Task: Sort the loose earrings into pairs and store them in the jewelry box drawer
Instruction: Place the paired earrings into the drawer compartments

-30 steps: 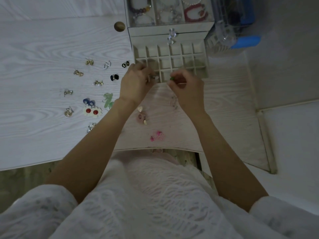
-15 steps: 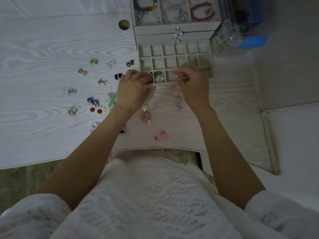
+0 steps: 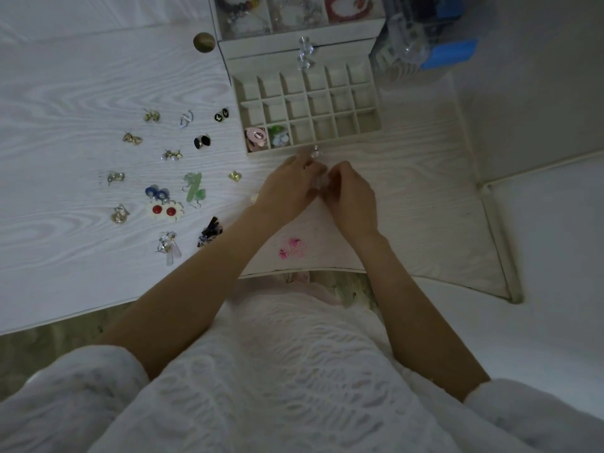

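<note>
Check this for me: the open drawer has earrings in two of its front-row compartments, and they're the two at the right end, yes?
Not quite. The drawer does have two filled front-row compartments, but the head view shows them at the left end: pink earrings in the corner one and green earrings next to it.

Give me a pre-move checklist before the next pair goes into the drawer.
1. Drawer pulled out, compartments reachable: ok.
2. Free compartment next to the filled ones: ok; pink earrings and green earrings fill the two front-left cells, and the one to their right looks empty.
3. Left hand and right hand together on a small clear piece in front of the drawer: ok.
4. Both halves of a matching pair in hand: cannot tell, fingers hide it.
5. Loose earrings still waiting on the table: ok, such as the red flower pair.
</note>
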Motion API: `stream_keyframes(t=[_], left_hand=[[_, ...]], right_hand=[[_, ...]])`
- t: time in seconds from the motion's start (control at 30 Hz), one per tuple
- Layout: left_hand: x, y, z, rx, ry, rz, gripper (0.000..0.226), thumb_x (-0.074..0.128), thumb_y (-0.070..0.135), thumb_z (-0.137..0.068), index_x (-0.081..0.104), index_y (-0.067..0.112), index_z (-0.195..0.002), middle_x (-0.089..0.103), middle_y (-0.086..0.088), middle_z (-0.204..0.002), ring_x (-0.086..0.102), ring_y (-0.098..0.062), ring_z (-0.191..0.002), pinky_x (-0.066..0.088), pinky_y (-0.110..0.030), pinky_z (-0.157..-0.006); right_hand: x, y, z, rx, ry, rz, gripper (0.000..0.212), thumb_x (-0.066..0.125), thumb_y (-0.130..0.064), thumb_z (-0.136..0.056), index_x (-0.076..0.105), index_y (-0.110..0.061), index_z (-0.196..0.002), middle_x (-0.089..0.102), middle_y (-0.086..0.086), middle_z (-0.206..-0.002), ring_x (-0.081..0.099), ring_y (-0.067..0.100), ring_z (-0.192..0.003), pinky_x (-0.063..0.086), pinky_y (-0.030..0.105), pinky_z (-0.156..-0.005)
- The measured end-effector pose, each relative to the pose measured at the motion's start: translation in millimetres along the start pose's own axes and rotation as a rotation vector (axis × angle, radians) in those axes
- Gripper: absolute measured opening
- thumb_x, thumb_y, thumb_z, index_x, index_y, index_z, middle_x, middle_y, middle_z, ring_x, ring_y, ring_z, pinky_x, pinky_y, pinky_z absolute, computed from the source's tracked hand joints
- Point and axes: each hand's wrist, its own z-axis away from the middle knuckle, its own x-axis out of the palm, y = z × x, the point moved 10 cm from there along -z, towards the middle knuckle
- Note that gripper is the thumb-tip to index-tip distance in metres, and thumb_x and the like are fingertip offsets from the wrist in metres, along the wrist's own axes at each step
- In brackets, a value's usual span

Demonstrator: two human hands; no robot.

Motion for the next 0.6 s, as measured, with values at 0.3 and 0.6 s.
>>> stream_keyframes(t=[0.3, 0.6], left_hand=[[-9.1, -14.5, 12.1, -0.091, 0.066, 0.039, 0.031, 0.056, -0.004, -0.075, 0.065, 0.006, -0.103, 0.058, -0.015, -0.108, 0.057, -0.033, -0.093, 0.043, -0.034, -0.080], [-7.4, -30.5, 16.0, -0.145, 0.062, 0.023, 0.021, 0.053, 0.004, -0.087, 0.060, 0.005, -0.107, 0.056, -0.018, -0.105, 0.057, -0.033, -0.092, 0.043, -0.037, -0.077]], right_hand=[[-7.1, 10.7, 2.9, -0.005, -0.014, 0.121, 0.023, 0.057, -0.010, -0.085, 0.058, -0.006, -0.108, 0.057, 0.014, -0.106, 0.055, 0.028, -0.095, 0.036, 0.027, -0.071], [6.9, -4.0, 1.0, -0.099, -0.021, 0.116, 0.012, 0.057, -0.007, -0.088, 0.064, -0.004, -0.097, 0.057, 0.015, -0.100, 0.054, 0.029, -0.089, 0.037, 0.027, -0.073]])
